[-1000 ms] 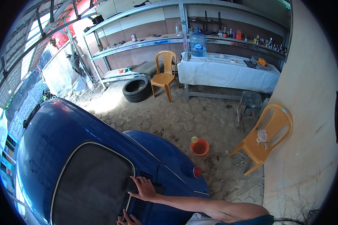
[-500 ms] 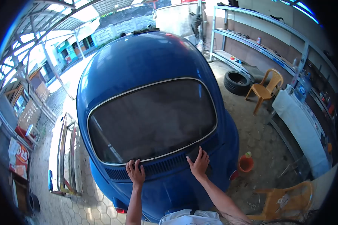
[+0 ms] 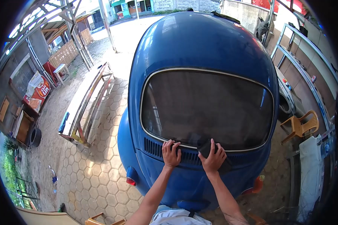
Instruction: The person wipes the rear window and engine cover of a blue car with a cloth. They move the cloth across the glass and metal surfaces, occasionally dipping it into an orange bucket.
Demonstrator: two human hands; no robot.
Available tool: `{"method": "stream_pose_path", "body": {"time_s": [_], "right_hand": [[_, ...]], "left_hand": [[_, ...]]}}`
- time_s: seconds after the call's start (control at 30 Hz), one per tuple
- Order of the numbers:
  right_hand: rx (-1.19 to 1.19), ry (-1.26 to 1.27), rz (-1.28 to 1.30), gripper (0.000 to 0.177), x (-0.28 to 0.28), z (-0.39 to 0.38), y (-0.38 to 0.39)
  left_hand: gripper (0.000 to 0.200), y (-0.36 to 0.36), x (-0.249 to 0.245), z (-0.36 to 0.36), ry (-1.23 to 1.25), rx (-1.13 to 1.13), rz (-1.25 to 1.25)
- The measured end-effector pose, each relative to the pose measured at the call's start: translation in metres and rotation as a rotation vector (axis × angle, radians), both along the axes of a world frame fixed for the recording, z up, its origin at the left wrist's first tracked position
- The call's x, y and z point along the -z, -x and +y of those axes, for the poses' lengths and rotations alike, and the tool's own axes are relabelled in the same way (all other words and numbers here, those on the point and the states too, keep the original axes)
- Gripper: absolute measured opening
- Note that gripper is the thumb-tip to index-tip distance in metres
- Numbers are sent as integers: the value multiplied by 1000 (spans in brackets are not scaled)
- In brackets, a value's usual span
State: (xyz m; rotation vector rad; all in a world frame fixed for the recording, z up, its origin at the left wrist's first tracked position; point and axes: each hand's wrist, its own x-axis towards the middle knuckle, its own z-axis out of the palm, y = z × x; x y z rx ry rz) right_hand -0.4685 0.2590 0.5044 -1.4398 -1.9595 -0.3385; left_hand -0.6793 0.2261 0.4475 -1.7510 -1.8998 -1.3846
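A blue rounded car point(image 3: 199, 41) stands in front of me, its dark rear window point(image 3: 206, 107) framed by a bright trim strip. My left hand point(image 3: 171, 153) rests at the window's lower edge, above the slotted vent point(image 3: 153, 147), with bent fingers slightly apart and nothing visible in them. To its right, my right hand point(image 3: 213, 158) grips a dark flat pad point(image 3: 204, 147) between thumb and fingers, against the lower trim. The fingers partly cover the pad, and its exact kind cannot be made out.
At left, a long bench point(image 3: 82, 101) stands on hexagonal paving point(image 3: 101, 176). A tire point(image 3: 35, 137) lies farther left. On the right are a yellow plastic chair point(image 3: 302, 125), metal shelving point(image 3: 308, 71) and a covered table point(image 3: 311, 176). An orange bucket point(image 3: 257, 184) sits beside the car.
My view has turned left, so the car appears farther right. My right hand and the dark pad have moved left along the window's lower edge, closer to my left hand.
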Motion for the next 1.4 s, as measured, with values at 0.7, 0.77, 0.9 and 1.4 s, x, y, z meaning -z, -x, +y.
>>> {"method": "stream_pose_path", "body": {"time_s": [0.7,0.77,0.9,1.4], "right_hand": [[-143,-37,-152,84,-64,66,-11],[-206,-67,-180,83,-70,76,-7],[-301,-90,-191,78,-89,100,15],[-1280,-202,-195,26,-92,137,226]], "left_hand": [[31,-3,7,-11,9,-15,-57],[31,-5,8,-14,34,-19,-86],[31,-5,11,-25,71,-19,-90],[86,84,-89,67,-299,-196,-542]]}}
